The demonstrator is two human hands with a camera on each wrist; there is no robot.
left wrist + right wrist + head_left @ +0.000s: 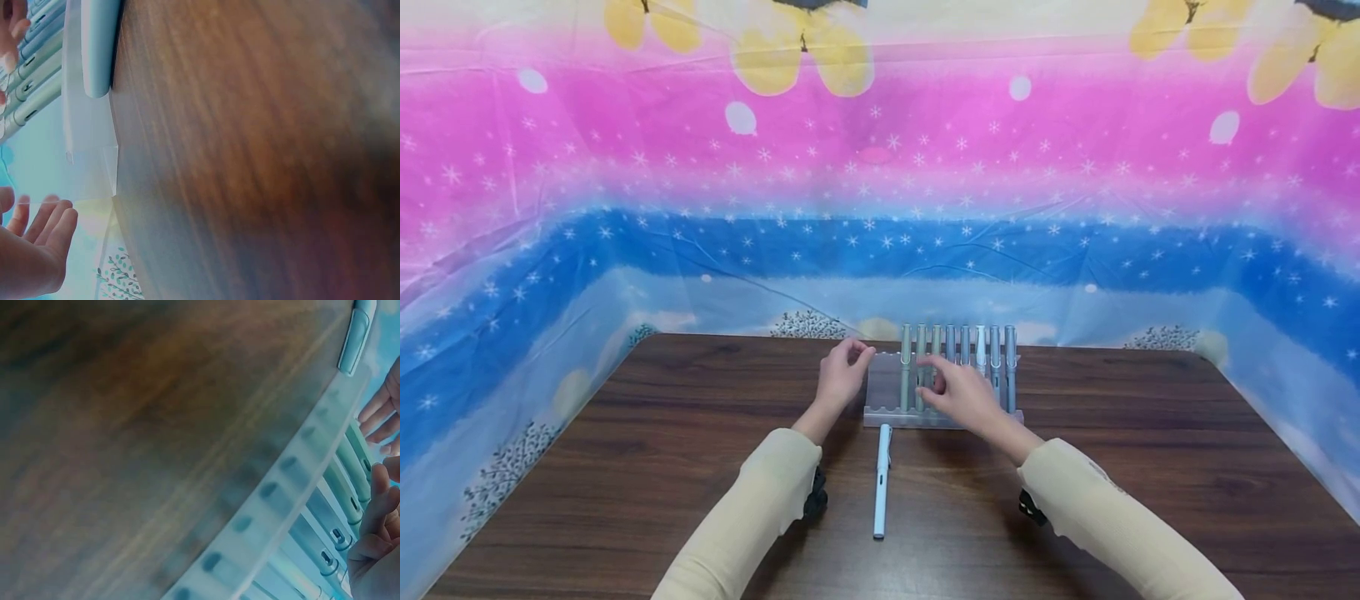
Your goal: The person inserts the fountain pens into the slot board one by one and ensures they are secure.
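A clear pen rack (887, 392) stands on the table, with several capped pens upright side by side in its middle and right part; its left slots hold none. Green pens (906, 367) come first, blue-grey ones (1011, 367) at the right. My left hand (842, 375) is at the rack's left edge, fingers loosely bent, fingertips at the panel's rim. Before the green pens hovers my right hand (962, 392), thumb and forefinger apart and nothing visible between them. One pale blue pen (881, 483) lies lengthwise on the table just in front of the rack.
The brown wooden table (662, 467) reaches back to a patterned cloth (880, 242) hung around it on the back and sides. The loose pen's end (100, 81) is close to the rack's front edge in the left wrist view.
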